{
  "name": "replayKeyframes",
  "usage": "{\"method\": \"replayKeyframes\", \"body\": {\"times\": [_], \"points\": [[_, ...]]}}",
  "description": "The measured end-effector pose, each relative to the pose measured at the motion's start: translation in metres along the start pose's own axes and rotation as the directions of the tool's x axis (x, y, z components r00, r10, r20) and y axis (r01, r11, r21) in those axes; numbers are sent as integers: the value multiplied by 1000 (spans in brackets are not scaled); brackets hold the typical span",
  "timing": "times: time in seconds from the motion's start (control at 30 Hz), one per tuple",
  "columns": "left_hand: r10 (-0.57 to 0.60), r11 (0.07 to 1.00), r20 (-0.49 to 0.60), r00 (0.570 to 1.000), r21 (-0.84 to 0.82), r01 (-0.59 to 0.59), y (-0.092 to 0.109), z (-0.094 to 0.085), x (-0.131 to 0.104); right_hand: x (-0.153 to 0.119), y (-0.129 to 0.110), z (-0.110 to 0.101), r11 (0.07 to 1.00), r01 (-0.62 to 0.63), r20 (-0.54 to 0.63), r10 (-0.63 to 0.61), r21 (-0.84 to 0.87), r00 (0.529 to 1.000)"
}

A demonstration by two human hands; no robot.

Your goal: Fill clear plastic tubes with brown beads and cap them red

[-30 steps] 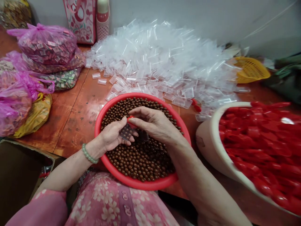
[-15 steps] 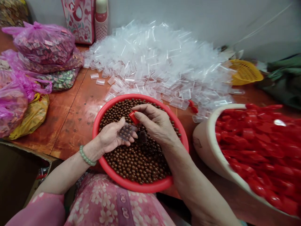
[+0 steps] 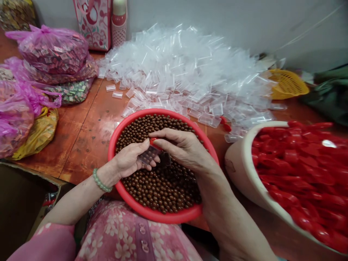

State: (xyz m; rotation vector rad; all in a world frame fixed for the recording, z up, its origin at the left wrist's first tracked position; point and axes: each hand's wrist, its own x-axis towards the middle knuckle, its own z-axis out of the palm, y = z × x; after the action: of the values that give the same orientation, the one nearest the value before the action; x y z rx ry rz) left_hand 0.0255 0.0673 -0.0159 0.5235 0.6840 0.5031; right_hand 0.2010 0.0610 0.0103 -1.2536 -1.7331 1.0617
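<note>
My left hand (image 3: 133, 156) holds a small clear plastic container (image 3: 148, 155) with brown balls showing inside it. Pinched in the fingers of my right hand (image 3: 181, 146) is a red plastic cap (image 3: 152, 140), at the upper end of the container and mostly covered by the fingers. Whether the cap is seated cannot be made out. Both hands are over a red basin (image 3: 160, 217) full of shiny brown balls (image 3: 160, 192). A dark clear piece (image 3: 165, 159) shows just below my right fingers, among the balls.
Behind the basin lies a large heap of clear containers (image 3: 190, 69). A cream tub (image 3: 239, 170) of red caps (image 3: 299, 174) stands at the right. Filled pink bags (image 3: 54, 50) and a yellow bag (image 3: 40, 134) sit at the left; a yellow basket (image 3: 289, 85) is back right.
My right hand has brought the red cap down onto the container's end, where the two hands now meet. The camera view has shifted slightly.
</note>
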Motion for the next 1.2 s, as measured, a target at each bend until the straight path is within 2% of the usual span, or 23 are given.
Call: {"method": "replayKeyframes", "body": {"times": [0.1,0.23,0.4,0.47,0.57,0.7,0.83,1.03,1.2], "points": [[31,999,-20,999,-13,-31,0,-1,0,-3,-2,-11,995,23,8,-22,-102,1000],[30,999,14,999,-18,-30,-1,-2,0,-10,1,-26,991,-22,61,31,-134,998],[22,999,23,1000,-42,-21,3,-2,0,-9,5,-23,994,-107,-161,103,-18,982],[3,998,39,999,-59,0,5,-1,-1,-5,3,-15,996,-83,-222,91,46,971],[17,996,70,997,-88,-11,7,0,-2,2,-2,-2,995,-35,-253,58,95,966],[45,997,116,992,-75,-36,4,0,-4,5,-8,10,996,-13,-229,32,86,973],[77,997,137,988,-30,-74,0,-3,-3,3,-7,14,998,-45,-192,53,48,980],[83,996,150,985,-43,-77,-3,-5,-5,0,0,14,999,-39,-160,42,24,986],[73,997,177,982,-22,-70,-3,-4,-7,1,-4,6,994,-81,-111,89,68,990]]}}
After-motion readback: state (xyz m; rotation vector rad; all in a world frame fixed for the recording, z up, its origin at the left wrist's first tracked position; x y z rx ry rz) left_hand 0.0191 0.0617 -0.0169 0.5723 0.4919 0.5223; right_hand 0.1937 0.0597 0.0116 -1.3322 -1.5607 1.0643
